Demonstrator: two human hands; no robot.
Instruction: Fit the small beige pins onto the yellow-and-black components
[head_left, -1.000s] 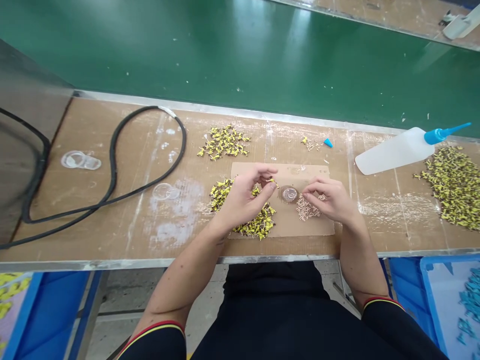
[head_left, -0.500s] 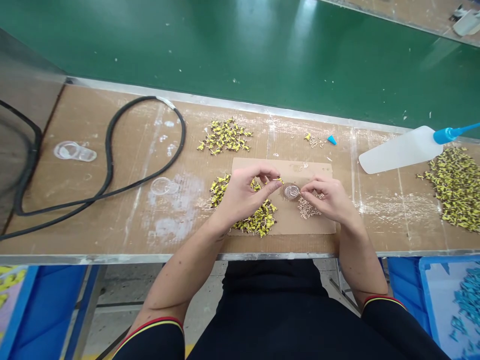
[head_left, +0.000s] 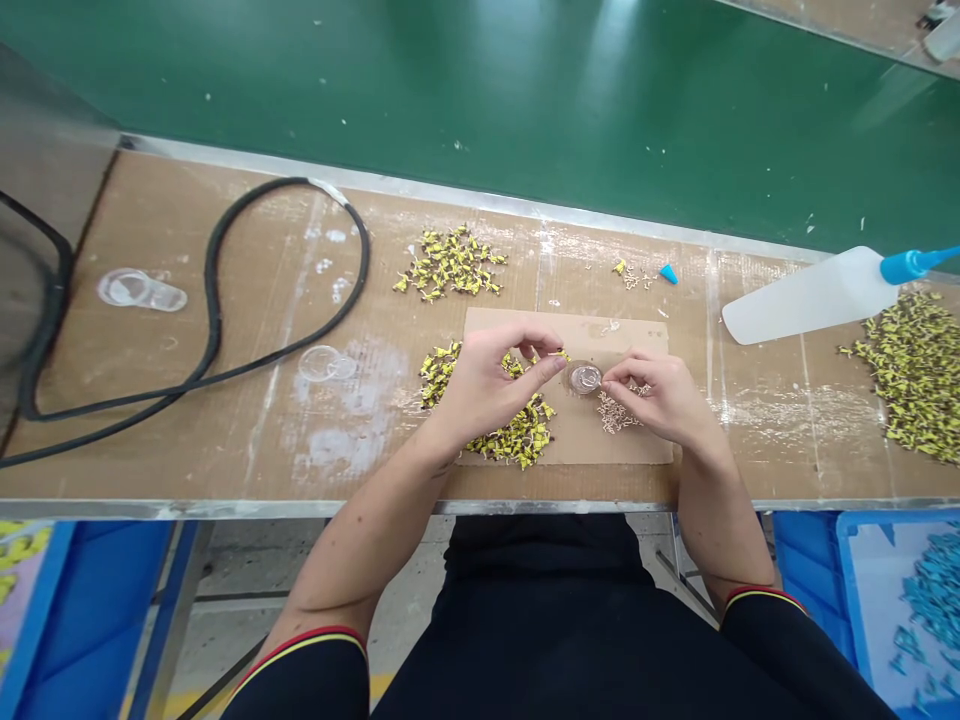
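Observation:
My left hand (head_left: 501, 385) is closed in a pinch on a small yellow piece (head_left: 562, 355), held just left of a little clear round dish (head_left: 585, 378). Close to the dish's right side, my right hand (head_left: 652, 392) pinches something too small to make out. Under and beside the left hand lies a heap of small yellow-and-dark pieces (head_left: 525, 435). Tiny pale pieces (head_left: 616, 412) are scattered below the right fingertips. Dish, heap and pale pieces rest on a cardboard sheet (head_left: 570, 450).
Another pile of yellow pieces (head_left: 450, 262) lies behind. At right are a white squeeze bottle (head_left: 814, 297) with a blue nozzle and a large yellow pile (head_left: 915, 385). A blue cap (head_left: 669, 274) lies at the back. A black cable (head_left: 217, 290) loops across the left; blue bins (head_left: 814, 570) stand below.
The view has shifted slightly. Both hands stay almost in place by the dish, still pinching, with the right fingertips close to its rim.

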